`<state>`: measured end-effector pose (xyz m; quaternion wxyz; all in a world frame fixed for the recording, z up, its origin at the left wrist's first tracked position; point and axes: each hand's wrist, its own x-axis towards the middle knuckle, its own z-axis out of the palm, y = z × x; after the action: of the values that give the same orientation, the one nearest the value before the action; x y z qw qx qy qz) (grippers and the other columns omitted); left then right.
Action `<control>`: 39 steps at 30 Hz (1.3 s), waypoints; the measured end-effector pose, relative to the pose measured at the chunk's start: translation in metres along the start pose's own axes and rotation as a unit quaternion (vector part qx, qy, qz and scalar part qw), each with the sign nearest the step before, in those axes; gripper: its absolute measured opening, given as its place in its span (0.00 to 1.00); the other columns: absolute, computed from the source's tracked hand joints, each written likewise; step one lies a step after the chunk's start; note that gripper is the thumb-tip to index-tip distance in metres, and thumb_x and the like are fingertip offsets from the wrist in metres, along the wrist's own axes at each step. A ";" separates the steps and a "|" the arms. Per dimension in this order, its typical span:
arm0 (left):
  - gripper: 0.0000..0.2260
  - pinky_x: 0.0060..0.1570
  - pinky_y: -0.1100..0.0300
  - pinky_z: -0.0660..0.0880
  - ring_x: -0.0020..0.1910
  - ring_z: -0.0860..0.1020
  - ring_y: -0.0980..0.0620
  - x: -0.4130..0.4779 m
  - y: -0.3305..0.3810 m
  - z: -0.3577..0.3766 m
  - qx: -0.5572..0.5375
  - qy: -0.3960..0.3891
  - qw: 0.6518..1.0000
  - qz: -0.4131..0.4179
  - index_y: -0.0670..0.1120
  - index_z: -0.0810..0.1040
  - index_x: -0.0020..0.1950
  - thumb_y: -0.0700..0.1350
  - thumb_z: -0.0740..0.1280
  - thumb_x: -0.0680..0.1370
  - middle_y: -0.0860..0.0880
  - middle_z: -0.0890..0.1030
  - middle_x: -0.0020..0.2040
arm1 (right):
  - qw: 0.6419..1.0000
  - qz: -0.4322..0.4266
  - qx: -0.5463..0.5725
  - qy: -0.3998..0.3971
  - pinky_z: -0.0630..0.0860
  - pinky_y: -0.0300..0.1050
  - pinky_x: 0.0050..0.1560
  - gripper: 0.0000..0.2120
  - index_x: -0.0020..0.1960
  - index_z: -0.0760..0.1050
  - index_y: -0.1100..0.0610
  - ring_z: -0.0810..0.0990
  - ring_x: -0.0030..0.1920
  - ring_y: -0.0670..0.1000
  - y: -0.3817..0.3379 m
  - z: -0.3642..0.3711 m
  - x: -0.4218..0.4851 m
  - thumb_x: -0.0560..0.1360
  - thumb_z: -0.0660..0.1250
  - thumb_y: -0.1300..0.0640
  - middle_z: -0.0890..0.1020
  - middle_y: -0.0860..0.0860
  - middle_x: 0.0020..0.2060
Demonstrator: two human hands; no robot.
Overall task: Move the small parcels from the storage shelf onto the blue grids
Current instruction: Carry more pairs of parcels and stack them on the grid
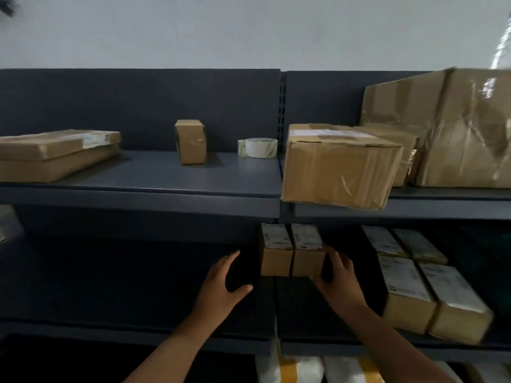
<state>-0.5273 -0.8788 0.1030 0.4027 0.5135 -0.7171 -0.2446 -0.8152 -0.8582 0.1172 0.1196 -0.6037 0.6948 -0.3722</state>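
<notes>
Two small brown parcels with white labels stand side by side on the dark middle shelf: the left one [276, 252] and the right one [307, 254]. My right hand [336, 275] touches the right side of the right parcel, thumb under its front corner. My left hand [225, 283] hovers open a short way left of the pair, touching nothing. Several more small labelled parcels [414, 283] are stacked further right on the same shelf. No blue grid is in view.
The upper shelf [166, 189] carries a flat box [55, 153], a small upright box [190, 140], a tape roll [258, 147] and large cartons [340, 167] overhanging its edge. White and yellow bags [304, 369] lie on the shelf below.
</notes>
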 end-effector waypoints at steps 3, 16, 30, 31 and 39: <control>0.36 0.65 0.50 0.71 0.71 0.67 0.49 0.023 0.005 0.031 -0.031 -0.022 0.999 -0.031 0.68 0.59 0.71 0.51 0.76 0.71 0.52 0.63 0.76 | 0.999 0.020 0.029 -0.036 0.75 0.51 0.54 0.38 0.75 0.53 0.41 0.71 0.66 0.62 0.024 0.004 0.020 0.73 0.71 0.48 0.59 0.56 0.73; 0.30 0.58 0.66 0.70 0.65 0.71 0.58 0.077 0.015 0.097 -0.033 -0.019 0.997 -0.064 0.60 0.67 0.71 0.45 0.75 0.73 0.55 0.73 0.68 | 0.993 -0.036 0.097 -0.054 0.71 0.36 0.54 0.33 0.72 0.61 0.43 0.76 0.61 0.51 0.049 0.035 0.061 0.73 0.70 0.61 0.75 0.50 0.65; 0.26 0.60 0.58 0.76 0.62 0.77 0.59 0.019 -0.013 0.003 -0.042 0.174 0.983 -0.029 0.64 0.72 0.67 0.41 0.73 0.75 0.54 0.79 0.64 | 0.984 -0.153 0.073 -0.046 0.79 0.49 0.54 0.30 0.71 0.60 0.37 0.79 0.56 0.54 -0.048 0.067 0.036 0.75 0.68 0.54 0.75 0.55 0.63; 0.26 0.60 0.57 0.77 0.62 0.77 0.59 0.011 -0.017 -0.011 -0.041 0.186 0.981 -0.030 0.62 0.73 0.67 0.41 0.73 0.74 0.54 0.78 0.64 | 0.982 -0.164 0.082 -0.051 0.78 0.47 0.53 0.30 0.71 0.60 0.37 0.79 0.56 0.54 -0.062 0.075 0.031 0.76 0.68 0.53 0.75 0.54 0.62; 0.29 0.58 0.63 0.76 0.58 0.77 0.61 -0.082 -0.056 -0.154 0.005 0.307 0.944 -0.121 0.72 0.72 0.62 0.43 0.75 0.72 0.56 0.79 0.62 | 0.950 -0.258 0.134 -0.114 0.74 0.41 0.52 0.30 0.71 0.63 0.40 0.79 0.56 0.55 -0.201 0.155 -0.034 0.74 0.70 0.55 0.76 0.56 0.63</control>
<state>-0.3576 -0.8120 0.1192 0.5685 0.6484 -0.4923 -0.1184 -0.5611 -0.8828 0.1331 0.1775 -0.7794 0.4406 -0.4086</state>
